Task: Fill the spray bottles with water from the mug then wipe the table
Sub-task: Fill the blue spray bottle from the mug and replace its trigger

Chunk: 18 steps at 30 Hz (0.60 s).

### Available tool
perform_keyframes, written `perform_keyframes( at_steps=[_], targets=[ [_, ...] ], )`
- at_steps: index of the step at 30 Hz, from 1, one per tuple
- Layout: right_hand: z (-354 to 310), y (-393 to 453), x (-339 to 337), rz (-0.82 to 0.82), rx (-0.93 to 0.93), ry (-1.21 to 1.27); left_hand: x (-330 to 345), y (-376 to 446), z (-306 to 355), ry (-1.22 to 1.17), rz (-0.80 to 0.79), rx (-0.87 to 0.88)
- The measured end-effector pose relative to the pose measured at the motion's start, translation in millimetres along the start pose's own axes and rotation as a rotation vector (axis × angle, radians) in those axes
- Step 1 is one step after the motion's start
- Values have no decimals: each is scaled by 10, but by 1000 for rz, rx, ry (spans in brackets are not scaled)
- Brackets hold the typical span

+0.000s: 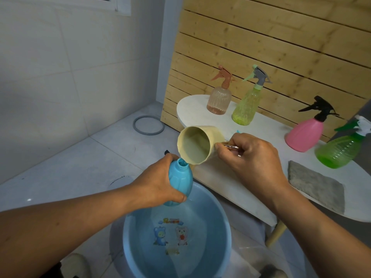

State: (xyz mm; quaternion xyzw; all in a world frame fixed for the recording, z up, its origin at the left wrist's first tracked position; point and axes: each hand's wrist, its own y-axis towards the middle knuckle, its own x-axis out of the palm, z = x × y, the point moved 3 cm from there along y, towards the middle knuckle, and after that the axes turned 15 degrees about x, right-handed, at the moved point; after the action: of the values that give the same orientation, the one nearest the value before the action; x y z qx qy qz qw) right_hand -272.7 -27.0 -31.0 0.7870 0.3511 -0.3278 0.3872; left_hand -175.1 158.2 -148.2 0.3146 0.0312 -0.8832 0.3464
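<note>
Head view: a blue spray bottle [179, 182], its spray top removed, is gripped around the body by the left hand [160, 182] and held tilted over a blue basin [218, 209] of water on the floor. The cream mug [198, 144] is pinched by its metallic handle in the right hand [253, 155] and tipped so that its lip touches the bottle's open neck; pouring is judged to be under way, though how full the bottle is cannot be told.

Four more bottles are seen on the white counter [220, 183], all with their spray tops on: a peach ribbed bottle [219, 100] with a little liquid at the bottom, a yellow-green bottle [246, 105] just beside it, a pink bottle [305, 135] and a green bottle [339, 152] further right. Most of the filling is therefore judged to remain, and the wiping is not yet begun; a grey cloth [315, 184] lies flat near the counter's front edge.

A grey ring [148, 125] lies on the floor by the wall. Nothing is seen blocking the pour; the standing bottles would need to be shifted for wiping.
</note>
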Motion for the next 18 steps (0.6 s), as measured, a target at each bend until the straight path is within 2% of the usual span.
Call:
perform_keyframes(
  at_steps=[18],
  targets=[
    [18,1,18,38,-50,-34,13,3,-26,-7,2,7]
  ],
)
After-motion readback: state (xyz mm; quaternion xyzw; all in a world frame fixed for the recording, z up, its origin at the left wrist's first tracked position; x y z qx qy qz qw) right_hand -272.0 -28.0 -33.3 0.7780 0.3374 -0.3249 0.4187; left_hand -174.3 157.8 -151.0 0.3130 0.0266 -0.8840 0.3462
